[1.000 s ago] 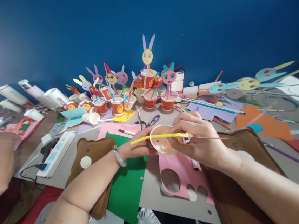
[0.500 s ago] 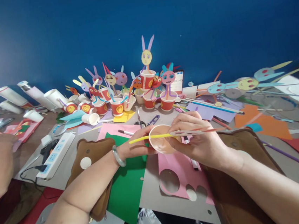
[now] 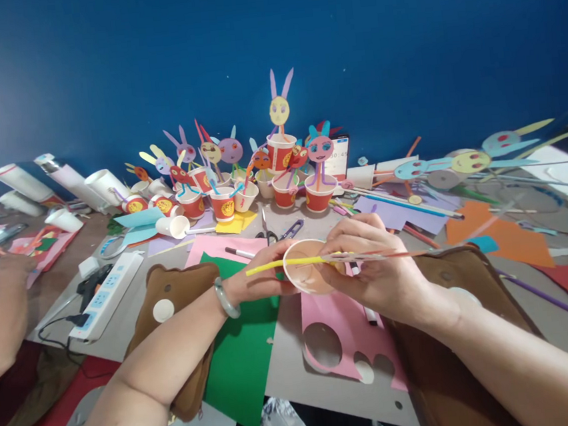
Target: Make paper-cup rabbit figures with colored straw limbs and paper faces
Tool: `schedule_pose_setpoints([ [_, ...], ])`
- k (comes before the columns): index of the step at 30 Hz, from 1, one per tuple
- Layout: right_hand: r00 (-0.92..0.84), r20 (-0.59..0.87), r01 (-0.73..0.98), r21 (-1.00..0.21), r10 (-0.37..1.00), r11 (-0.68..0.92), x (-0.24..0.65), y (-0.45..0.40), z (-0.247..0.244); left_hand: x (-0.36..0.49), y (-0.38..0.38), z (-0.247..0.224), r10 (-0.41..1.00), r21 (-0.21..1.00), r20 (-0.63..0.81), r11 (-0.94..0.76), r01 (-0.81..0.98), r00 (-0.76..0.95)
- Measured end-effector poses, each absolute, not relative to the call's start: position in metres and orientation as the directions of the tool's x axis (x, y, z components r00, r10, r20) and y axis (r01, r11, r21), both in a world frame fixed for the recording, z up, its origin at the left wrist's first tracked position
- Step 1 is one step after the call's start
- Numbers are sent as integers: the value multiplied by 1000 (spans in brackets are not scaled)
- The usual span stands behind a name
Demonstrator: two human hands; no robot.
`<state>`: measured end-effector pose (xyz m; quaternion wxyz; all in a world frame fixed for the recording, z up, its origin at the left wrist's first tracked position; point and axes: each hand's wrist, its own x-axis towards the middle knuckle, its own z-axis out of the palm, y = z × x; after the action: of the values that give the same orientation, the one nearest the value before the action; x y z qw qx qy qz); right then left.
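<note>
The yellow strip's right end, distinct a second ago, now blurs into the right hand, whose bunched fingers pinch it across the mouth of the paper cup, which the left hand, half curled, holds above the counter.

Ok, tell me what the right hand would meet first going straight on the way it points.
Most likely the paper cup in the left hand; the right hand overlaps its rim, possibly touching, though depth is unclear.
</note>
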<state>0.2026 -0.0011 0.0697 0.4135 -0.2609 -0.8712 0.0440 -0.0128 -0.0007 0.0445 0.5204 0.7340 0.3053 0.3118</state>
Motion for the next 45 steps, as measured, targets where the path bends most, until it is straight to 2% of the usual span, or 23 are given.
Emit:
schedule_pose_setpoints([
  [5, -539, 656, 440, -317, 529, 840, 201, -2, 67, -9, 2, 32, 813, 965, 112, -227, 134, 572],
  [12, -405, 671, 480, -422, 621, 769, 198, -2, 60, -5, 3, 28, 841, 966, 100, -209, 149, 532],
  [15, -378, 650, 477, -474, 660, 740, 198, 2, 56, -3, 2, 30, 833, 977, 71, -169, 130, 549],
  [19, -408, 613, 484, -484, 677, 729, 198, 6, 53, -2, 0, 39, 798, 983, 34, -135, 124, 602],
  [24, -420, 527, 468, -571, 739, 674, 195, 7, 54, -3, 1, 35, 780, 975, 83, -191, 110, 620],
  [26, -422, 486, 428, -637, 765, 641, 195, 9, 56, -3, 2, 29, 770, 985, 88, -164, 63, 632],
  [28, -400, 463, 381, -701, 791, 603, 197, 11, 58, -3, 3, 25, 781, 998, 54, -63, -8, 622],
  [31, -293, 429, 353, -782, 855, 513, 205, 16, 62, -2, 5, 21, 830, 989, -14, 93, -113, 557],
  [34, -178, 373, 308, -858, 911, 411, 212, 21, 64, -2, 7, 20, 886, 966, -26, 142, -218, 462],
  [39, -86, 324, 156, -929, 942, 334, 212, 27, 57, -2, 12, 17, 925, 904, -119, 250, -346, 360],
  [45, -119, 234, 69, -968, 965, 243, 200, 28, 43, -4, 16, 12, 923, 869, -177, 309, -386, 340],
])
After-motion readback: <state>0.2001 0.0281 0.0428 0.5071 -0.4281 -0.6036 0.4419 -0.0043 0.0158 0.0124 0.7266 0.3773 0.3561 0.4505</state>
